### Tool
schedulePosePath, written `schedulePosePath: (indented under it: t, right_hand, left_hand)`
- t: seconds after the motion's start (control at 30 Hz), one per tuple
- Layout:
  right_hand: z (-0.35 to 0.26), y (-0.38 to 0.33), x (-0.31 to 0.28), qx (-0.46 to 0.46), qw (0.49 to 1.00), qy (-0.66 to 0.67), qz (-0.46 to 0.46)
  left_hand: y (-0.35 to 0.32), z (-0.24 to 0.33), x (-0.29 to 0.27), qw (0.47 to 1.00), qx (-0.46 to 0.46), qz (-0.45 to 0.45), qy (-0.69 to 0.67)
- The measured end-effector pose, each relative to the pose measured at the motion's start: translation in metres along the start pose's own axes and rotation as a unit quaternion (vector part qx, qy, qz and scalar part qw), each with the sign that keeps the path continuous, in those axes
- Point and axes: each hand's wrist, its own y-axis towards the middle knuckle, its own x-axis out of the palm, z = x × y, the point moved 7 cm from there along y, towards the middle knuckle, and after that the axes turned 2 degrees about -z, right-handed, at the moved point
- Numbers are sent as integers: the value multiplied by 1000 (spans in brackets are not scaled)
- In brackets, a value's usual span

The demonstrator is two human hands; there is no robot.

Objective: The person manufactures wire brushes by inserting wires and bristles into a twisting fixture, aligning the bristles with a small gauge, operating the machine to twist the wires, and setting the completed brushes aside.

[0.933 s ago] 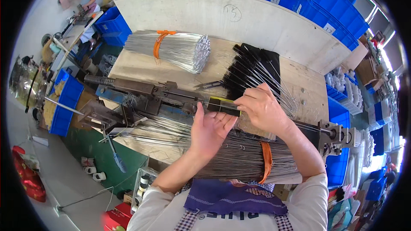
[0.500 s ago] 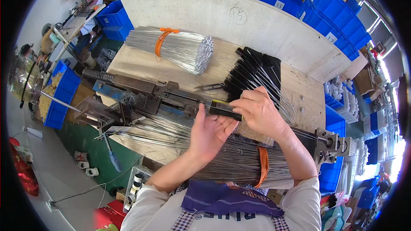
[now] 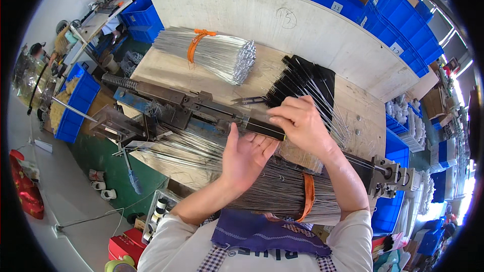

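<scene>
A dark rectangular block with a yellow edge lies in line with the long metal machine on the wooden bench. My left hand is palm up beside it, thumb raised and fingers stretched out, their tips at the block's lower side. Over the block's upper edge, my right hand has thumb and fingers pinched together; anything between them is hidden. Black twisted-wire brushes lie on a black sheet beyond the right hand. A bundle of thin wires with an orange tie rests below both hands.
Another tied bundle of silvery wires lies at the back left of the bench. Snips lie behind the machine. A pale board walls the far side, with blue bins behind. A clamp-like metal fixture stands at the right.
My right fingers have shifted slightly up and left along the block. The block's yellow edge now shows at its lower right end. My left hand has barely moved; the whole view has shifted slightly.
</scene>
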Motion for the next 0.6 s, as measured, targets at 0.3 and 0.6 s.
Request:
schedulePosePath:
  t: [0.3,0.6]
  right_hand:
    - [-4,-2,4,-7,998,-14,-55]
    - [-35,-14,1,-53,996,-78,5]
  left_hand:
    - [1,6,2,999,-25,-17,29]
    - [2,3,-5,999,-32,-11,-2]
